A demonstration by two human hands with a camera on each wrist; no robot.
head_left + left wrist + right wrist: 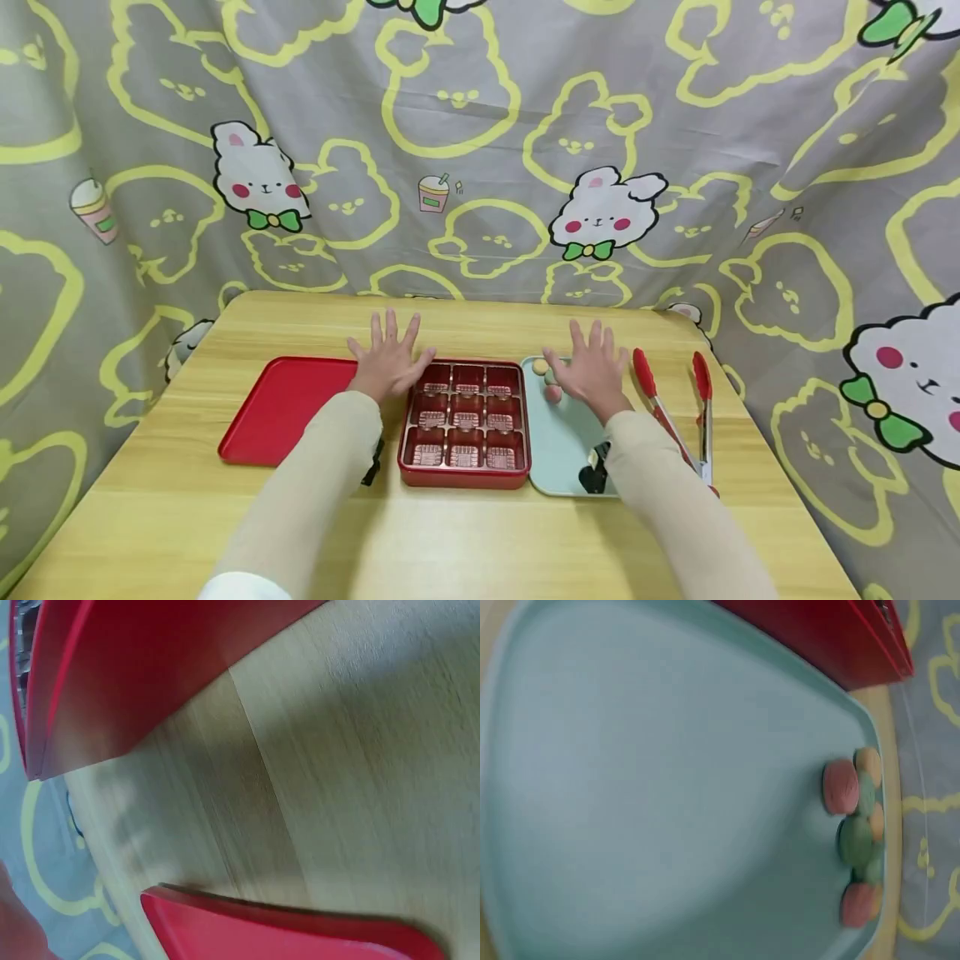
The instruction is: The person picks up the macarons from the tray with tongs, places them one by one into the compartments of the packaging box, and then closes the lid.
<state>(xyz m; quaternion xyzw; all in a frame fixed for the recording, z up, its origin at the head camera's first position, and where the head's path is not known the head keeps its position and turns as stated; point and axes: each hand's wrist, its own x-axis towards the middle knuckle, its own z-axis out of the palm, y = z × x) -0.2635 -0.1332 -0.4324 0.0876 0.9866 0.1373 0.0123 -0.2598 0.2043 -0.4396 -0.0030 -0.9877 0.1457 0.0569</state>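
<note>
One red box (465, 478): left hand (386, 365) just beside its far left corner, right hand (592, 372) and macarons (855, 840) to its right, tongs (707, 442) farther right; all fingers were spread, holding nothing, seemingly a ready pose, and any pick-up seemed to call for closing them first.

Counter (465, 542): bright in head view, front sheen, soft shadows near sleeves (318, 483)
Tray (637, 750): dim in right wrist view, broad shadow
Macarons (856, 840): edges soft there

Beside an open red nine-compartment box (465, 479) lay a pale-blue tray (558, 446). Round pink, green, yellow macarons (855, 841) crowded its far edge.
</note>
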